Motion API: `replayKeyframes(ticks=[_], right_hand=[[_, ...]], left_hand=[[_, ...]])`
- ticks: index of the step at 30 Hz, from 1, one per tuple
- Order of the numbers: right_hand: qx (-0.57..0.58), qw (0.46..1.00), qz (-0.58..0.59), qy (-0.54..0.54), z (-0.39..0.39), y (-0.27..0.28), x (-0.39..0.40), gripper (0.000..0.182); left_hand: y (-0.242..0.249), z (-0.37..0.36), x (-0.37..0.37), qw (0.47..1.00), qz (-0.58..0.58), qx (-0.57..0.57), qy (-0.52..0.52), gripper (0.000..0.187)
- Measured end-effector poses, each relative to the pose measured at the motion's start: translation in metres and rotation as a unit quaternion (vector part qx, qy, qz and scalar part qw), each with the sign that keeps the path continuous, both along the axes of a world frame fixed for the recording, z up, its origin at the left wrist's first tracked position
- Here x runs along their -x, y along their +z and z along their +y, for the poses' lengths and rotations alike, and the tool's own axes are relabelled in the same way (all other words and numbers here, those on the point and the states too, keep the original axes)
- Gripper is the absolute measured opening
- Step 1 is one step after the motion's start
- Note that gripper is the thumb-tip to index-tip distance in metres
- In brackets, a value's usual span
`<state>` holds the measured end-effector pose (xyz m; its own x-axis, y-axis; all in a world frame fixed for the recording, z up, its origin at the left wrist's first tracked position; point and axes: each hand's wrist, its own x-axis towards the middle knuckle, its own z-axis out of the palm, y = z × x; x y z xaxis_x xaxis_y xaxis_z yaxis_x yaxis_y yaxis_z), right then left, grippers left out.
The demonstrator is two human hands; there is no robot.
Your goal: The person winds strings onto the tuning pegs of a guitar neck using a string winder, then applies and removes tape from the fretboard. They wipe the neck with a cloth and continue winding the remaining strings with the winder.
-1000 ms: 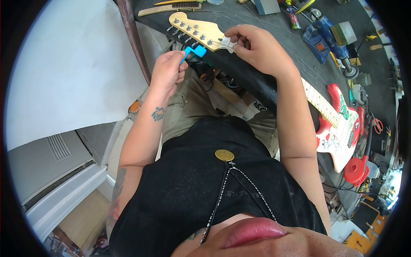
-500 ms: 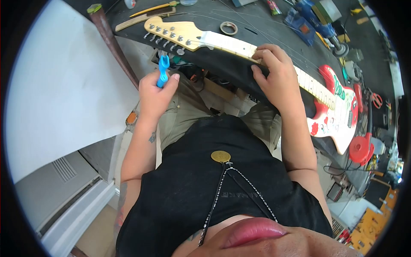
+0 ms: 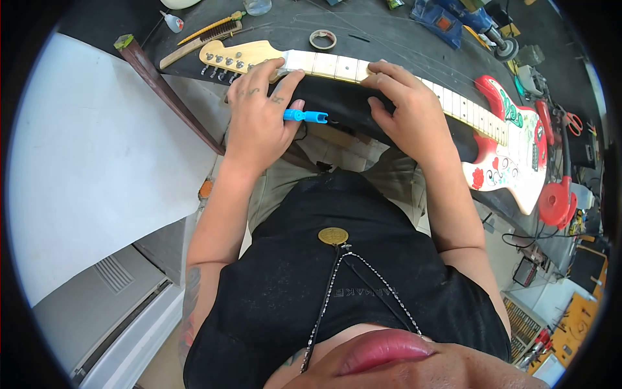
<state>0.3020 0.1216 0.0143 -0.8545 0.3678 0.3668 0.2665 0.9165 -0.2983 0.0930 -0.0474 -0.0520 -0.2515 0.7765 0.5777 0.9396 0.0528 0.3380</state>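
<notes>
A guitar with a pale neck (image 3: 463,107) and a red and white painted body (image 3: 512,152) lies across the dark bench. My left hand (image 3: 262,107) is at the nut end of the neck, its fingertips over the headstock (image 3: 256,52). A blue plastic tool (image 3: 310,116) is held in its palm under the thumb, the forked end pointing right. My right hand (image 3: 405,104) rests on the neck farther along, fingertips on the fretboard and thumb apart below it. Whatever its fingertips may pinch is too small to see.
A tape roll (image 3: 322,39) lies behind the neck. Near the headstock are a brush (image 3: 206,41) and a small bottle (image 3: 173,23). Red scissors (image 3: 573,123) and a red round object (image 3: 557,204) lie beyond the guitar body. A dark wooden piece (image 3: 170,91) leans at the left.
My left hand has moved up and right from below the headstock onto it, and the blue tool has turned from upright to sideways. My right hand stays on the neck.
</notes>
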Motion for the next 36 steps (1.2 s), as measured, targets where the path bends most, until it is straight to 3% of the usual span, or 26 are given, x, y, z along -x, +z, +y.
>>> replayKeyframes(ticks=[26,30,32,36], right_hand=[[0.014,0.999,-0.043,-0.006,0.003,0.01,0.006,0.024],[0.014,0.999,-0.038,0.001,0.004,0.01,0.007,0.024],[0.017,0.999,-0.041,0.002,0.004,0.01,0.007,0.024],[0.018,0.999,-0.041,0.004,0.004,0.011,0.007,0.023]], left_hand=[[0.008,0.009,-0.001,0.997,0.015,0.066,0.039,0.045],[0.009,0.009,0.001,0.999,-0.015,0.026,0.036,0.045],[0.007,0.009,0.002,0.996,0.006,0.085,0.035,0.045],[0.01,0.009,0.003,0.999,-0.015,0.026,0.035,0.048]])
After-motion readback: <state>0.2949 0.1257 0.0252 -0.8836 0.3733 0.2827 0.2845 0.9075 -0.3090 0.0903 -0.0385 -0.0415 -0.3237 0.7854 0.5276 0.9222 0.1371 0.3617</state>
